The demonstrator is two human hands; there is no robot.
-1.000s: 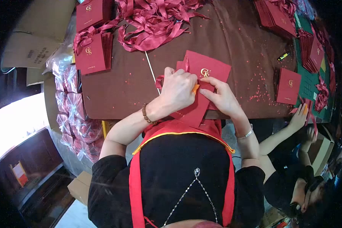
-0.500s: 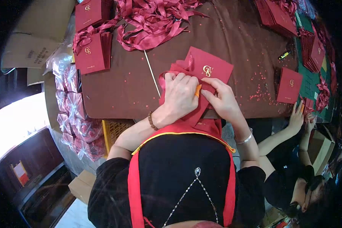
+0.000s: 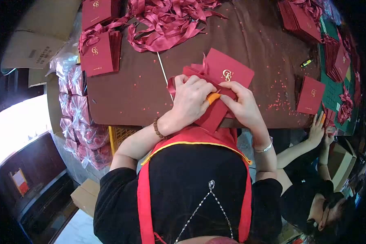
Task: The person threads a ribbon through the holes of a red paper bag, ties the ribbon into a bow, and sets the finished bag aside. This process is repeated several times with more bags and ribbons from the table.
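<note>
both hands are on one red paper bag point(image 3: 228, 70) at the near edge of the brown table point(image 3: 130, 93), right in front of the person's torso.
left hand point(image 3: 193, 99): curled shut over the bag's left part, with a loop of ribbon point(image 3: 171, 85) poking out beside the knuckles. can't tell if the ribbon itself is pinched.
right hand point(image 3: 245, 106): fingers pinched on the bag's folded lower section, thumb side facing the left hand.
an orange piece point(image 3: 212, 97) sits between the two sets of fingertips. it could be a tool or a finger cover, too small to say.
key geometry: the bag's long axis runs diagonally, with the near end low and toward the body between the wrists, and the far end with the gold logo up and to the right, away from the person. the hands meet at its middle and neither one is clearly nearer. the logo end lies on the right hand's side.
around it: a thin white stick point(image 3: 163, 75) just left of the left hand, a ribbon pile point(image 3: 166, 20) at the far edge, stacked bags point(image 3: 96, 55) far left, and a single bag point(image 3: 311, 94) well to the right. a co-worker's hand point(image 3: 316, 129) rests at the right table edge.
</note>
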